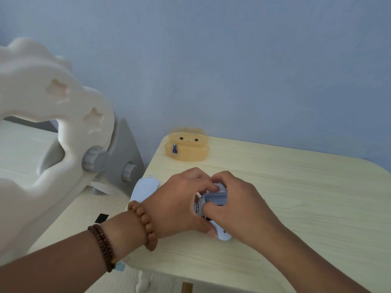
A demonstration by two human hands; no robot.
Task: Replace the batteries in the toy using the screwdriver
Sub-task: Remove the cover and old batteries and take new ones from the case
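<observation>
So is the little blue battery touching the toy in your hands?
Apart. The head view shows the battery up in the orange case at the table's far edge, with bare tabletop between it and the toy both hands hold.

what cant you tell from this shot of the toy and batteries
Head view only:
- Toy: mostly covered by the left hand and right hand; whether batteries sit in its grey compartment cannot be told.
- Screwdriver: not seen anywhere.
- Battery at the orange case: label too small to read.
- White object behind the left wrist: partly hidden, unidentifiable.
</observation>
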